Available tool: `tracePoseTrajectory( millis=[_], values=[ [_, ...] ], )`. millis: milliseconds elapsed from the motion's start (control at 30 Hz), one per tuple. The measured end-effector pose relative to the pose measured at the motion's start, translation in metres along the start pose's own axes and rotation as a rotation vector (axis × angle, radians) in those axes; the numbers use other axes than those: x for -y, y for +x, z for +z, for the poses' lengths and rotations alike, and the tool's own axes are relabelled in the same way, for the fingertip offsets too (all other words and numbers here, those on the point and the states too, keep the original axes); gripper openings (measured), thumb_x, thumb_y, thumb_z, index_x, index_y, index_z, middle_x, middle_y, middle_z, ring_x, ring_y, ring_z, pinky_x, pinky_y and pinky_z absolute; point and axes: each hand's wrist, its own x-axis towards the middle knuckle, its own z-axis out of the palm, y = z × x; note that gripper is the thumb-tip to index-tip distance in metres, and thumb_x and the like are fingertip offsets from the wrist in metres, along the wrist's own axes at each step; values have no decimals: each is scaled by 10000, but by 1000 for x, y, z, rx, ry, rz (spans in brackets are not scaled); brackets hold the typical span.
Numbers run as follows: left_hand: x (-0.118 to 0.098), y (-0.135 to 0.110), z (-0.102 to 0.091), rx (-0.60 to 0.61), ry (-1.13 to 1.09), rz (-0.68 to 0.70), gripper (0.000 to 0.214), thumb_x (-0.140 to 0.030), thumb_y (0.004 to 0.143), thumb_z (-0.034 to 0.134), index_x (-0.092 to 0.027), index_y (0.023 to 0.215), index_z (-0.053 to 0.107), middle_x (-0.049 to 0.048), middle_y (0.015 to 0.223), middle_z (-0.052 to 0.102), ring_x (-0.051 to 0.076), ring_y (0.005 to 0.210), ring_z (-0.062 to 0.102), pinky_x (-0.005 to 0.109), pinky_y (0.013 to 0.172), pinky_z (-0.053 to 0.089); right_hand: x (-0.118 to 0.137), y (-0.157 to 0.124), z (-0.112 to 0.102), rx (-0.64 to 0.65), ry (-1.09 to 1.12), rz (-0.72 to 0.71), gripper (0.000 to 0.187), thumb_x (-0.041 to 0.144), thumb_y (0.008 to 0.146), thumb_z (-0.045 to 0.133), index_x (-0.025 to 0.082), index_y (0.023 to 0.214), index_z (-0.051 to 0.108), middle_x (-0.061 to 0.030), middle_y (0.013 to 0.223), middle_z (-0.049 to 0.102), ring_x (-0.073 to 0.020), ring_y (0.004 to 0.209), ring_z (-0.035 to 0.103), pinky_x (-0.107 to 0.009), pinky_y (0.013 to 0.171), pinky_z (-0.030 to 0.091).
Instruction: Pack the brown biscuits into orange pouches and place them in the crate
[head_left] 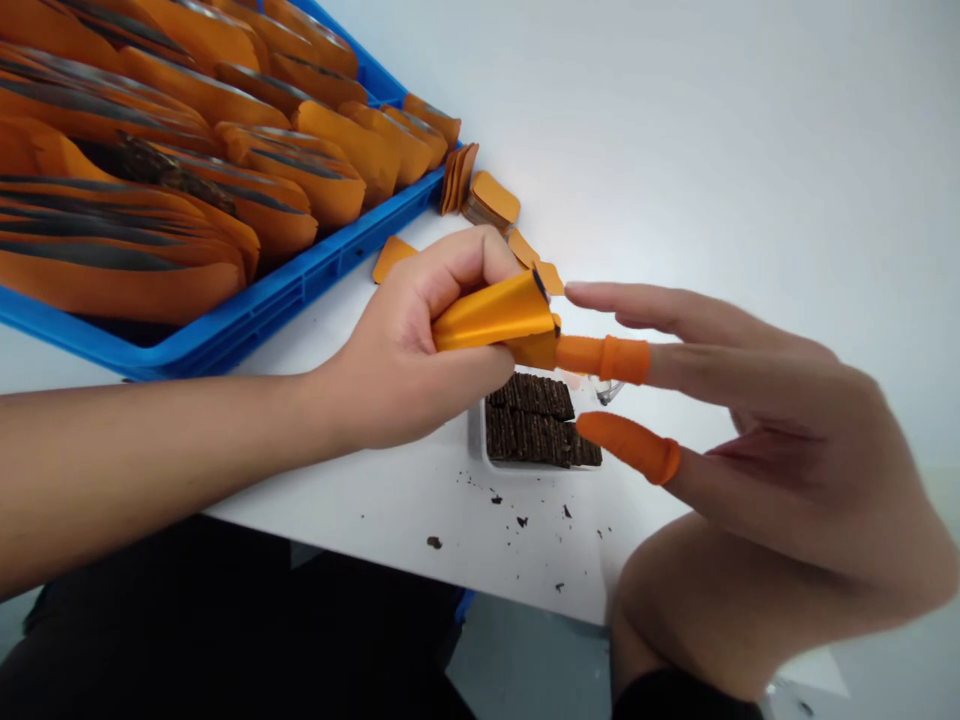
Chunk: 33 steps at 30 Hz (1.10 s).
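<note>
My left hand [431,345] is closed around a small orange pouch [495,315], whose mouth faces right. Beside that mouth is my right hand [750,410], its fingers spread apart. Orange finger cots [626,447] cover its thumb and one finger; the covered fingertip reaches the pouch's edge, and whether it touches is hard to tell. Nothing shows between the right fingers. Below the hands sits a white tray [478,440] holding rows of thin dark brown pressed slabs [536,420].
A blue crate [300,285] packed with orange pouches [337,150] stands at the upper left. Small stacks of flat orange pouches [495,197] lie by its corner. Dark crumbs [434,542] are scattered near the front edge of the white table [390,510].
</note>
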Motion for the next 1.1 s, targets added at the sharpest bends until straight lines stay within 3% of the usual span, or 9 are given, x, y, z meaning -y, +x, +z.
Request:
tracePoseTrajectory(
  millis=[133,267,367,433,500,633,700,933,1100],
  values=[
    [-2,-3,3,-29,-67,-49,255,-69,640,586,-219,824,490,-30,755,536,95,645,461,253,561,372,4,-11,-16,-48,-32,76,335,227,967,763,419,1241,775,94,1559,669,-304,1424,679,-544,1204,621],
    [3,-3,1,39,-45,-11,273,-45,647,600,-218,831,496,-44,717,511,89,621,454,249,546,366,-15,-30,-25,-40,-98,289,139,411,964,783,405,1101,805,53,1548,681,-345,1400,689,-559,1095,667],
    [9,-3,-3,126,42,83,263,-37,676,631,-207,837,511,-53,693,523,76,590,467,231,524,375,-50,-47,-7,58,-86,454,179,533,934,782,396,1043,820,32,1518,705,-370,1371,703,-571,934,702],
    [11,-3,-4,167,90,105,254,-30,696,631,-200,847,517,-51,706,532,72,592,476,220,524,392,-74,-58,15,111,-24,529,229,571,925,760,385,1044,823,6,1475,737,-372,1402,685,-645,1051,648],
    [11,-6,-4,189,146,102,253,-22,718,631,-192,881,537,-45,731,547,73,609,487,216,535,412,-92,-67,40,83,36,542,239,558,945,728,373,1064,821,-10,1475,738,-354,1458,646,-687,1203,542],
    [10,-12,-4,215,281,120,271,-43,750,655,-160,989,604,-5,858,644,86,693,585,223,596,472,-106,-70,79,-26,53,530,224,529,983,681,356,1037,812,7,1625,624,-342,1673,380,-714,1354,331],
    [9,-14,-4,215,328,120,280,-63,754,646,-155,1017,619,20,949,682,102,762,631,239,636,492,-106,-69,86,-65,66,516,195,498,988,675,344,972,795,19,1593,653,-335,1663,396,-703,1365,314],
    [-1,-17,6,133,380,-12,209,-161,757,628,-180,965,625,15,943,680,121,791,567,310,691,396,-111,-74,74,-118,108,475,101,404,970,694,341,965,772,4,1462,748,-303,1525,593,-694,1315,423],
    [-3,-18,10,58,292,-113,231,-123,700,640,-180,924,649,33,988,708,168,889,620,344,730,437,-116,-81,65,-229,42,498,61,367,960,735,357,1014,763,-11,1412,770,-313,1440,664,-732,1262,475]
  ],
)
